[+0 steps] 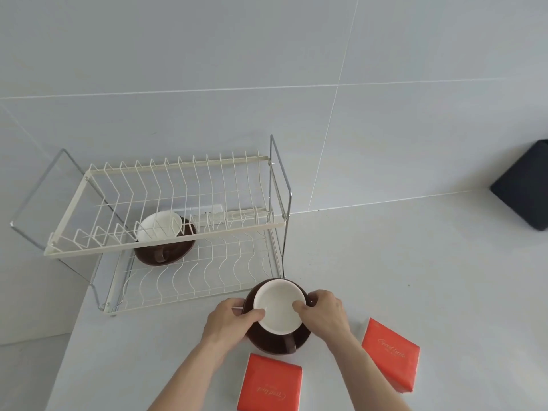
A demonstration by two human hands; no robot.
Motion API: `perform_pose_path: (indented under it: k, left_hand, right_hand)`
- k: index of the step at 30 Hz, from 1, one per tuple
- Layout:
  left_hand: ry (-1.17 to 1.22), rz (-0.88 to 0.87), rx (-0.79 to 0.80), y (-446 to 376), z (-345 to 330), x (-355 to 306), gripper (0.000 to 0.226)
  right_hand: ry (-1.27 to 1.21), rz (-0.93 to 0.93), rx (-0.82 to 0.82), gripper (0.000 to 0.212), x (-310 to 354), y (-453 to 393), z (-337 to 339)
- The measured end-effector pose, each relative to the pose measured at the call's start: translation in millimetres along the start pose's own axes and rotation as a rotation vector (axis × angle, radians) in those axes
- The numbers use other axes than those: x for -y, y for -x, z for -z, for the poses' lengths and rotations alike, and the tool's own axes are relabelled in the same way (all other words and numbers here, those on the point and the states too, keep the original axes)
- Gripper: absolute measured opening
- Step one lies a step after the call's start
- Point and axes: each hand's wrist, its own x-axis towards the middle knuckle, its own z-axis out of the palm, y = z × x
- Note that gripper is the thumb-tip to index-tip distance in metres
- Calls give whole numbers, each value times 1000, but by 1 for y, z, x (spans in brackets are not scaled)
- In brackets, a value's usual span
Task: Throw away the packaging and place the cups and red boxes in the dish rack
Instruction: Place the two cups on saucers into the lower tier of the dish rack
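A brown cup with a white inside [278, 310] is held over the counter just in front of the dish rack's right end. My left hand [229, 318] grips its left rim and my right hand [323, 314] grips its right rim, thumbs inside. Its handle points toward me. A second brown cup [164, 238] lies tilted on the lower shelf of the white wire dish rack [166, 250], at the left. Two red boxes lie flat on the counter: one [268, 384] near me below the cup, the other [390, 354] to the right.
The rack stands on the white counter [415, 277] against a tiled wall, near the counter's left edge. A dark object [525, 185] leans at the wall on the far right.
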Motion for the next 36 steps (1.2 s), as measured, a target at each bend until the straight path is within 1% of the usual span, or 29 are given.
perform_pose_path:
  k: [5,9,12,14,18,22,24,27,31,33,34,35,36]
  left_hand:
    - [39,-41,-22,-1,35,-3,50]
    - [64,-61,-60,-8,64,-9,46]
    - [32,-74,-88,-18,85,-16,36]
    - [4,-89,-118,-28,95,-20,35]
    - [-1,-133,-210,-53,106,-29,33]
    - [-18,-178,-252,-79,107,-39,28]
    - [-14,-177,-267,-94,106,-45,30]
    - [-47,-169,-302,-114,103,-52,44]
    - [-17,-257,-365,-136,97,-64,48]
    - [-12,-270,-377,-147,96,-66,53]
    - [-3,-273,-381,-153,96,-65,53]
    - [2,-281,-379,-158,95,-66,49]
    - [4,-277,-360,-163,95,-66,40]
  right_hand:
    - [-24,46,5,29,29,1,-18]
    - [-36,96,10,31,57,-2,-36]
    - [-54,112,16,30,77,-9,-49]
    - [-55,116,11,32,90,-16,-58]
    - [-52,122,-18,35,112,-34,-73]
    - [-39,135,-47,28,129,-57,-78]
    - [-56,131,-47,24,136,-70,-78]
    - [-7,156,-60,22,145,-88,-78]
    - [73,232,-145,28,149,-113,-87]
    - [29,251,-167,33,149,-124,-92]
    - [17,264,-175,37,150,-128,-93]
    - [16,280,-185,40,150,-132,-95]
    - [6,296,-193,40,151,-135,-96]
